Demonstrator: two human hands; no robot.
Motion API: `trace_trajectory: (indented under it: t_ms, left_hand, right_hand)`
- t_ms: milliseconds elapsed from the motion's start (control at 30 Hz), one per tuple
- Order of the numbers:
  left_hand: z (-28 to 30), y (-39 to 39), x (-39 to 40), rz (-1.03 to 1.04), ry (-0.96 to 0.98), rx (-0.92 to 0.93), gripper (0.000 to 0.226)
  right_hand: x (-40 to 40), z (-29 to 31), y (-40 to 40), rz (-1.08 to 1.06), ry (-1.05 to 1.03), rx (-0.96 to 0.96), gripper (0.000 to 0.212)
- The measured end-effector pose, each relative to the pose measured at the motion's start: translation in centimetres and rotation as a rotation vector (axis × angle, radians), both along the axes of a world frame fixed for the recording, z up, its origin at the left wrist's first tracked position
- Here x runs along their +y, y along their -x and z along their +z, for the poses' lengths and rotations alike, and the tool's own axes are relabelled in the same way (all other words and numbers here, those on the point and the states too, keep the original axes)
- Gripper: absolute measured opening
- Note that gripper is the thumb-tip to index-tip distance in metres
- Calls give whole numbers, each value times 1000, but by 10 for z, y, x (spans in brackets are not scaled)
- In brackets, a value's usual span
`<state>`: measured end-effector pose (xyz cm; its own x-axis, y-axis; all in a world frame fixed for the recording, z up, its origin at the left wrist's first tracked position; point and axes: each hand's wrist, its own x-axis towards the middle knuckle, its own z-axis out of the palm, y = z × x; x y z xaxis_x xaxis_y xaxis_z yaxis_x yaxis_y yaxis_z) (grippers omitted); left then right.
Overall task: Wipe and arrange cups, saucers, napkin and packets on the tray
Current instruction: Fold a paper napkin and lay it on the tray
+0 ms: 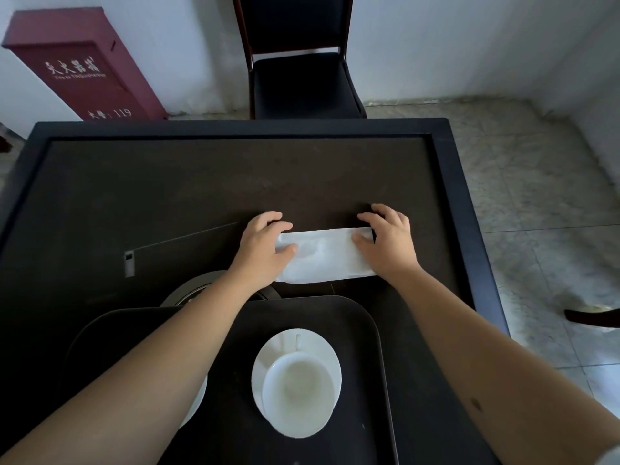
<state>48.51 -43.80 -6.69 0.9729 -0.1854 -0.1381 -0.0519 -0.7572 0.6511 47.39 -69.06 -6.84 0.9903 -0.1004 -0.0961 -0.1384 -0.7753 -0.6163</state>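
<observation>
Nearest, a white cup [298,387] stands on its saucer [318,344] on the dark tray [355,317]. Beyond the tray, the folded white napkin [323,255] lies on the desk [201,182]. The left hand [265,246] and the right hand [389,239] pinch its two ends with curled fingers.

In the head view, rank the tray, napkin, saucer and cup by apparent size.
1. tray
2. saucer and napkin: look alike; the saucer is nearer the camera, so no ranking.
3. cup
</observation>
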Motion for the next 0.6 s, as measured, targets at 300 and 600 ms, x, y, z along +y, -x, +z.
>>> trace_trajectory:
  t_ms: [300, 600]
  left_hand:
    - [31, -5, -6, 46, 30, 82, 16]
    - [84, 26, 10, -78, 59, 206, 7]
  right_hand:
    - [0, 32, 4, -58, -225, 156, 15]
    - [-17, 79, 47, -28, -424, 189, 13]
